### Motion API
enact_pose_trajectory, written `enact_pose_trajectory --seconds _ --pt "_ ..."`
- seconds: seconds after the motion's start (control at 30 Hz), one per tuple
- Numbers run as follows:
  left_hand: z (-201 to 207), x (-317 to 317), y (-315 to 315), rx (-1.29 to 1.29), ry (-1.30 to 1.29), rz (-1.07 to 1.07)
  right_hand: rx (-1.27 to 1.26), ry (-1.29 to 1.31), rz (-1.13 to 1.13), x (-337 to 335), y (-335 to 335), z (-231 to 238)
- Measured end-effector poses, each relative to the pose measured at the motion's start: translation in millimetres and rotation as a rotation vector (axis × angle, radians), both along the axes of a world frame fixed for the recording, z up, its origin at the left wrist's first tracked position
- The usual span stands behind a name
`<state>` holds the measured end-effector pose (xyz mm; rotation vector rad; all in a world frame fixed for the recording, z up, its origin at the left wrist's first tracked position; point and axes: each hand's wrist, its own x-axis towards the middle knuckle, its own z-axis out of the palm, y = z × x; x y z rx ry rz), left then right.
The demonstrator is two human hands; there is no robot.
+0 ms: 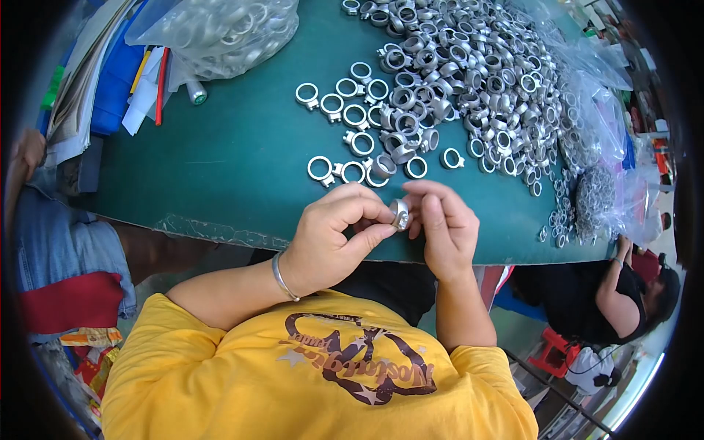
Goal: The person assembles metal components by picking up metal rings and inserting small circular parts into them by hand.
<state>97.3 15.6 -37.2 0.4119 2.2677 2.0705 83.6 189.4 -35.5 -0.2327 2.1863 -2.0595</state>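
A small silver metal ring clamp (pixel 400 213), with a lug on its side, is pinched between the thumb and fingers of my left hand (pixel 339 229). It is held just above the table's near edge. Close on its right, my right hand (pixel 449 229) has loosely curled fingers with gaps between them. Whether a fingertip touches the clamp I cannot tell. Beyond my hands, several loose ring clamps (pixel 359 143) lie on the green table (pixel 227 158), beside a large heap of the same clamps (pixel 477 66).
At the back left lie a clear plastic bag of rings (pixel 227 37), a red pen (pixel 162 86) and papers (pixel 81 88). On the right are smaller rings (pixel 562 213) and plastic bags (pixel 598 117). One person (pixel 623 293) sits right; another's denim-clad leg (pixel 66 246) shows left.
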Motion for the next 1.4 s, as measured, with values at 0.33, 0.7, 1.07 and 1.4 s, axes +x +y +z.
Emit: enact_pose_trajectory --seconds 0.33,0.7,1.07,1.4 --pt "-7.0 2.2 1.8 0.327 -0.262 -0.007 -0.568 -0.018 0.194 -1.1 3.3 -10.9" --pt "3.1 1.9 -6.7 0.585 -0.668 -0.127 -0.253 0.318 -0.015 15.2 -11.9 -14.4" --pt "-1.2 -4.7 -10.1 0.771 -0.811 -0.171 0.845 0.692 -0.173 -24.7 -0.2 0.3" --pt "-3.2 1.1 -3.1 0.557 -0.586 -0.114 0.205 0.2 -0.061 3.2 0.0 3.5"
